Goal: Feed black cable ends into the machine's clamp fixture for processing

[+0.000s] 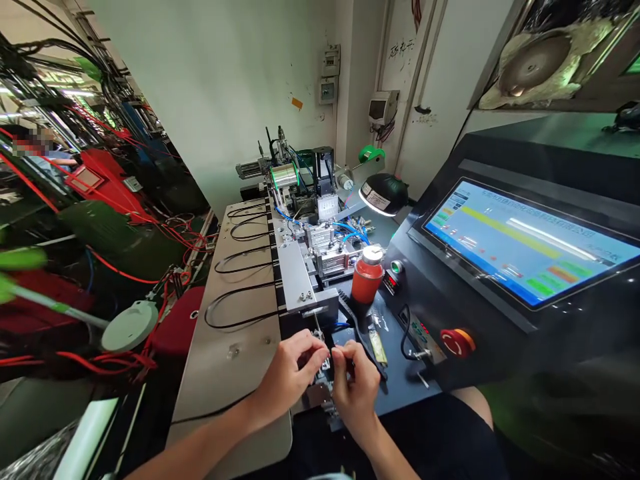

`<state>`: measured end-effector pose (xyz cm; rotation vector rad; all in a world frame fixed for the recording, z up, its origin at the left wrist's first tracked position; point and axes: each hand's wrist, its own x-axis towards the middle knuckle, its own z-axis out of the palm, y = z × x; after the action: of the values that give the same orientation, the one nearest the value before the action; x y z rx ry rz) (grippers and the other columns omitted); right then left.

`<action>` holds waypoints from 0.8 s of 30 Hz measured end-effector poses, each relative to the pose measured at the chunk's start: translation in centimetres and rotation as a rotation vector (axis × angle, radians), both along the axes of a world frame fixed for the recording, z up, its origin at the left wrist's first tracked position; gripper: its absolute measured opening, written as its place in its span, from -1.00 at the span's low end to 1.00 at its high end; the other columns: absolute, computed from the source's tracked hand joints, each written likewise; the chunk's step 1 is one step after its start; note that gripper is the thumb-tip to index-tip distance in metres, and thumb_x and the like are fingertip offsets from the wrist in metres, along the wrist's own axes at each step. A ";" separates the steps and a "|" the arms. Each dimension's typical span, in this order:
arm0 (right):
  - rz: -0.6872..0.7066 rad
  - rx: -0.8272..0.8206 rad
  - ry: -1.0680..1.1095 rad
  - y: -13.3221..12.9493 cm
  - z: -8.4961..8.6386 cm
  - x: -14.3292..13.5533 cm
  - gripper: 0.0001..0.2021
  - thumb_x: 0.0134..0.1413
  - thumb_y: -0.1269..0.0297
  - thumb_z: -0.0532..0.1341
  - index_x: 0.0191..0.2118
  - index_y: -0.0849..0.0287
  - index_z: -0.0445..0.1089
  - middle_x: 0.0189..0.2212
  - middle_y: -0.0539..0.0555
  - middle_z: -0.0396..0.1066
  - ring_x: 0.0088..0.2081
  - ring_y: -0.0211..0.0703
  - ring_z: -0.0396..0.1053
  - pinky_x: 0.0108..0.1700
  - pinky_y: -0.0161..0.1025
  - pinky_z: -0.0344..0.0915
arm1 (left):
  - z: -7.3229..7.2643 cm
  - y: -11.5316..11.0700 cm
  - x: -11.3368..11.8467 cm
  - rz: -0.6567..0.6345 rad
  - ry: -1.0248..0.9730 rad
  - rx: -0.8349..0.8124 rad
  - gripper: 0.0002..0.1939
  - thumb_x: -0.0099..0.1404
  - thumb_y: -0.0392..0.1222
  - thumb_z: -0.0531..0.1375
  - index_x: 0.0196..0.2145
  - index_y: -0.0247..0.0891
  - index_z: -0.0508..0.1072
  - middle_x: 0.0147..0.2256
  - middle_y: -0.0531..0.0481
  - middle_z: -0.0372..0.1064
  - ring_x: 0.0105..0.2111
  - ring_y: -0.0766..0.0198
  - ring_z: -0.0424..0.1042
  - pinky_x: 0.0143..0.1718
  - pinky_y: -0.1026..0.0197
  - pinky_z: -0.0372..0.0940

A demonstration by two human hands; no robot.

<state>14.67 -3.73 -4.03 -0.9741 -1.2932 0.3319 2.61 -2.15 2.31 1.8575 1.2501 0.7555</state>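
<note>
My left hand [294,365] is closed in a pinch, thumb against forefinger, just left of a small metal fixture at the machine's near end. Close beside it on the right, my right hand [357,385] also pinches with thumb and forefinger. Whatever lies between the fingertips is too small to make out. Below and between the hands shows part of the metal fixture [324,363]. Beyond them, a long metal guide plate [295,273] runs away from me. Several looped black cables [240,290] lie along its left side, their ends at the plate's dark edge.
A red bottle with a white cap [367,280] stands past my right hand, near a flat yellowish strip [379,347]. Further back are a lit lamp [384,193] and a wire spool [285,176]. At right, a touchscreen [530,240] and a red emergency button [456,343].
</note>
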 end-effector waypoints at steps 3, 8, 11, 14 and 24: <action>0.045 -0.049 0.008 0.2 -0.1 0.1 -0.82 0.24 0.46 0.07 -0.42 0.15 0.20 -0.58 -0.10 0.14 -0.59 -0.33 0.12 -0.54 -0.38 0.03 | -0.1 0.2 -0.3 0.011 0.033 -0.001 -0.71 0.35 -0.07 0.08 -0.41 -0.28 0.46 -0.48 0.06 0.25 -0.50 0.37 0.26 -0.48 0.33 0.13; 0.138 -0.250 0.018 0.8 -0.8 2.5 -0.77 0.28 0.30 0.09 -0.44 0.17 0.26 -0.58 -0.08 0.21 -0.56 -0.30 0.16 -0.51 -0.38 0.10 | -0.7 1.5 -1.4 0.067 0.247 0.071 -0.70 0.37 -0.16 0.02 -0.45 -0.27 0.44 -0.45 0.03 0.33 -0.42 0.30 0.33 -0.35 0.28 0.16; 0.064 -0.319 0.054 1.2 -1.5 3.6 -0.73 0.26 0.22 0.10 -0.48 0.17 0.25 -0.62 -0.10 0.15 -0.58 -0.31 0.11 -0.53 -0.38 0.07 | -1.5 2.2 -1.8 0.082 0.364 0.069 -0.71 0.37 -0.23 0.01 -0.44 -0.27 0.45 -0.42 0.01 0.40 -0.37 0.27 0.38 -0.28 0.25 0.17; 0.047 -0.352 0.050 1.4 -2.1 3.9 -0.70 0.25 0.17 0.11 -0.50 0.17 0.25 -0.62 -0.10 0.15 -0.59 -0.31 0.10 -0.53 -0.38 0.06 | -2.1 2.5 -1.8 0.085 0.449 0.066 -0.72 0.37 -0.24 0.02 -0.42 -0.26 0.46 -0.40 0.01 0.43 -0.35 0.25 0.40 -0.27 0.25 0.17; 0.109 -0.398 0.029 1.8 -3.0 3.5 -0.68 0.26 0.16 0.09 -0.51 0.16 0.25 -0.61 -0.09 0.17 -0.56 -0.29 0.12 -0.49 -0.36 0.08 | -2.0 2.7 -1.3 0.098 0.534 0.079 -0.75 0.36 -0.25 0.05 -0.40 -0.23 0.48 -0.39 0.02 0.45 -0.35 0.27 0.42 -0.30 0.27 0.17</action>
<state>18.13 -1.97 -7.06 -1.2282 -1.2818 0.7050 1.32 0.52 0.31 2.1573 1.6682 0.3659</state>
